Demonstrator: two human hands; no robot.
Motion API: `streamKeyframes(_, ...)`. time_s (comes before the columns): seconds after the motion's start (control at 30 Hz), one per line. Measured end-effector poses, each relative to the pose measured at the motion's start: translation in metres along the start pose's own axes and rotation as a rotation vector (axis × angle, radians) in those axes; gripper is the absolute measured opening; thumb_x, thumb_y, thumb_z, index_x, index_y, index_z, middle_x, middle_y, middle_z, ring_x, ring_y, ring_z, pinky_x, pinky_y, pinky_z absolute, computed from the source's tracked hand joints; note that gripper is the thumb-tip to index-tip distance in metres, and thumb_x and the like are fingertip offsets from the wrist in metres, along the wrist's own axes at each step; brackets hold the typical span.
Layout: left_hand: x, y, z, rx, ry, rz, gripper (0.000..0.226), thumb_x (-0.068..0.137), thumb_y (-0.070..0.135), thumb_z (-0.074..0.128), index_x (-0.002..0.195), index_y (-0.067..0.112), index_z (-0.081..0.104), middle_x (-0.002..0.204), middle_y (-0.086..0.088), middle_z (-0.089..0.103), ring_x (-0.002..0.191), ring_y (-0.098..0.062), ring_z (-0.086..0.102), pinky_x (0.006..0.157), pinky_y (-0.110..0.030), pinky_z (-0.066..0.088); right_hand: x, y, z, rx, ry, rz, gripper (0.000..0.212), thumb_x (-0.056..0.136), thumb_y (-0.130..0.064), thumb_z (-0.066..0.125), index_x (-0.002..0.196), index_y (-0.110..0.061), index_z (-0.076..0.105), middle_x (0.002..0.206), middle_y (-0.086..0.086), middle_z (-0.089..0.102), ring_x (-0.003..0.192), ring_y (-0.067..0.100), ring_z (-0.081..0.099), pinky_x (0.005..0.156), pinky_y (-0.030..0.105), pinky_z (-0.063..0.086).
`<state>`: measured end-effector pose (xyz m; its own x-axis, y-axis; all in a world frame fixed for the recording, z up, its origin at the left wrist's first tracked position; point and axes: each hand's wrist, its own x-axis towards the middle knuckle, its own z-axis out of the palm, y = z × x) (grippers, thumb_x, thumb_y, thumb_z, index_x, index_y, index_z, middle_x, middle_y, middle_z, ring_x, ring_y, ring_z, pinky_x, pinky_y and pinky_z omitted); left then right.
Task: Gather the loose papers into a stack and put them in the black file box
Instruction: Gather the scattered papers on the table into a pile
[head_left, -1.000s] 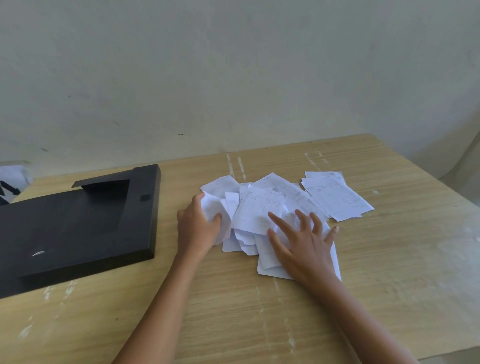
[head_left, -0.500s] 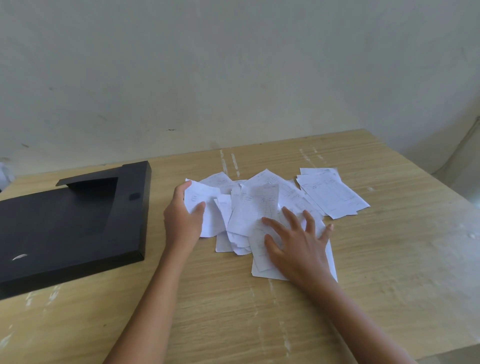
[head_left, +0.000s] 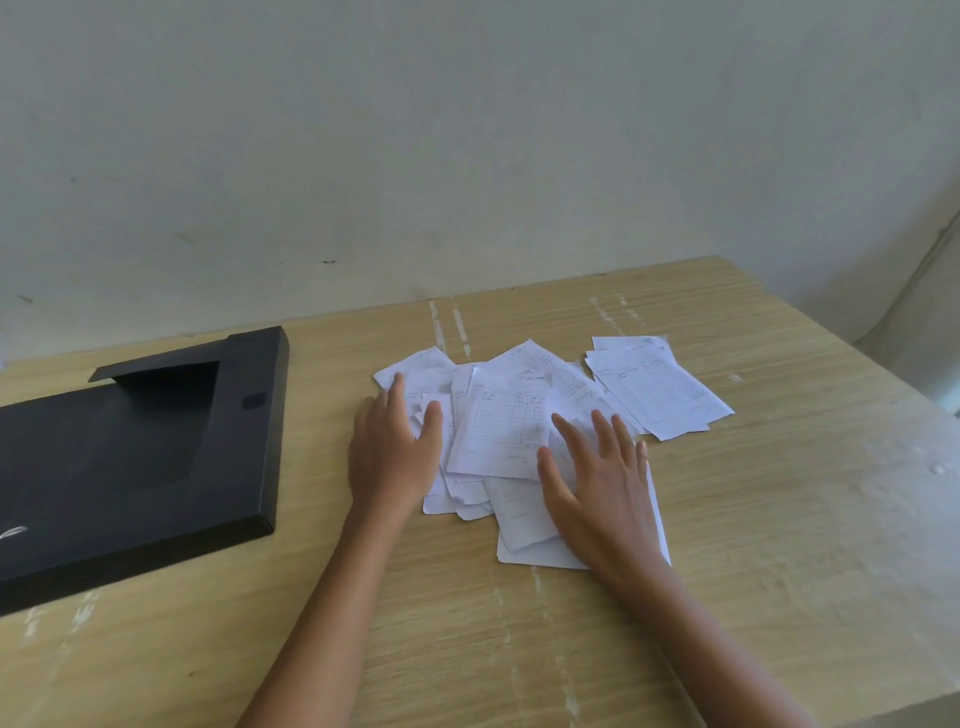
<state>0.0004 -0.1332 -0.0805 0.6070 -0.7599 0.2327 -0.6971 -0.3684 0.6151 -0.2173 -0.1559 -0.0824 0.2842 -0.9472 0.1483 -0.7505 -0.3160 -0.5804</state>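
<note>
Forearms extend from the near edge over the wooden surface (head_left: 779, 545). Right hand (head_left: 605, 486) lies flat, fingers spread, pressing the near side of the loose papers (head_left: 501, 431). Left hand (head_left: 392, 449) rests palm down, fingers extended, on the pile's left edge. Neither hand grips a sheet. Two further sheets (head_left: 657, 387) lie just right of the pile. Black file box (head_left: 130, 452) lies flat to the left, apart from the papers.

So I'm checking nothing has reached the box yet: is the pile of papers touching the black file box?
Apart. The head view shows bare wooden table between the black file box and the papers.
</note>
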Motion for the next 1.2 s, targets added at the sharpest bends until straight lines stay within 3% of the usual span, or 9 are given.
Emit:
streamKeyframes(0.2,-0.006,0.016,0.019,0.208,-0.182,0.192,0.057,0.108,0.043,0.035,0.160,0.019,0.034,0.168,-0.004,0.032,0.155,-0.022,0.027,0.123,-0.045,0.023,0.004,-0.004,-0.008,0.359,-0.139,-0.067,0.047,0.103,-0.051,0.041,0.148,-0.040,0.046,0.165,-0.004,0.029,0.154,0.008,0.016,0.127,0.039,0.011)
streamKeyframes(0.4,0.024,0.009,0.013,0.103,-0.175,0.101,0.063,0.106,0.051,0.037,0.162,0.021,0.031,0.171,-0.005,0.027,0.158,-0.024,0.023,0.124,-0.047,0.026,0.029,0.005,-0.036,0.792,0.276,0.142,0.044,0.086,-0.053,0.038,0.100,-0.036,0.077,0.110,-0.024,0.073,0.112,-0.010,0.059,0.098,0.028,0.046)
streamKeyframes(0.53,0.043,0.016,0.020,0.273,-0.273,0.131,0.061,0.107,0.051,0.030,0.157,0.017,0.035,0.167,-0.006,0.031,0.157,-0.020,0.014,0.125,-0.054,0.014,0.063,0.043,-0.045,0.190,0.118,0.112,0.034,0.100,-0.026,0.044,0.123,-0.018,0.067,0.126,0.000,0.063,0.132,0.023,0.048,0.110,0.048,0.039)
streamKeyframes(0.6,0.043,0.022,0.026,0.295,-0.300,0.165,0.062,0.107,0.051,0.029,0.159,0.018,0.033,0.171,-0.003,0.025,0.159,-0.018,0.009,0.126,-0.055,0.005,0.075,0.058,-0.043,-0.114,-0.021,0.064,0.030,0.101,-0.022,0.039,0.113,-0.013,0.065,0.115,0.007,0.058,0.122,0.030,0.047,0.107,0.047,0.034)
streamKeyframes(0.8,0.025,0.035,0.040,0.267,-0.352,0.250,0.065,0.107,0.057,0.026,0.164,0.026,0.024,0.175,-0.001,0.016,0.162,-0.019,0.002,0.128,-0.057,-0.003,0.071,0.058,-0.039,-0.092,0.073,-0.099,0.029,0.101,-0.029,0.035,0.078,-0.018,0.048,0.084,-0.005,0.058,0.099,0.027,0.058,0.099,0.049,0.041)
streamKeyframes(0.9,0.016,0.041,0.035,0.287,-0.283,0.240,0.069,0.100,0.069,0.020,0.164,0.042,0.020,0.175,-0.002,0.011,0.162,-0.029,0.002,0.125,-0.063,-0.001,0.095,0.065,-0.052,-0.047,0.109,0.010,0.036,0.103,-0.032,0.041,0.117,-0.009,0.066,0.124,0.013,0.067,0.125,0.035,0.054,0.107,0.046,0.037)
streamKeyframes(0.97,0.008,0.046,0.033,0.300,-0.298,0.246,0.070,0.095,0.078,0.019,0.160,0.053,0.017,0.176,0.001,0.008,0.162,-0.030,-0.001,0.123,-0.066,-0.001,0.109,0.070,-0.062,-0.069,0.026,0.131,0.054,0.103,-0.034,0.046,0.148,-0.003,0.045,0.155,0.017,0.044,0.145,0.035,0.034,0.118,0.044,0.026)
streamKeyframes(1.1,-0.007,0.055,0.042,0.363,-0.419,0.116,0.069,0.095,0.078,0.024,0.159,0.056,0.014,0.176,-0.005,-0.009,0.159,-0.038,-0.016,0.120,-0.069,-0.011,0.122,0.070,-0.059,0.015,-0.029,0.231,0.044,0.102,-0.024,0.043,0.135,0.004,0.052,0.137,0.027,0.057,0.125,0.041,0.051,0.097,0.042,0.039)
streamKeyframes(1.2,-0.015,0.057,0.050,0.349,-0.370,0.072,0.066,0.100,0.070,0.025,0.162,0.049,0.014,0.175,-0.012,-0.007,0.158,-0.040,-0.019,0.122,-0.066,-0.013,0.121,0.063,-0.052,0.131,-0.040,0.226,0.048,0.103,-0.019,0.040,0.149,-0.008,0.045,0.146,0.017,0.056,0.132,0.034,0.051,0.098,0.035,0.040)
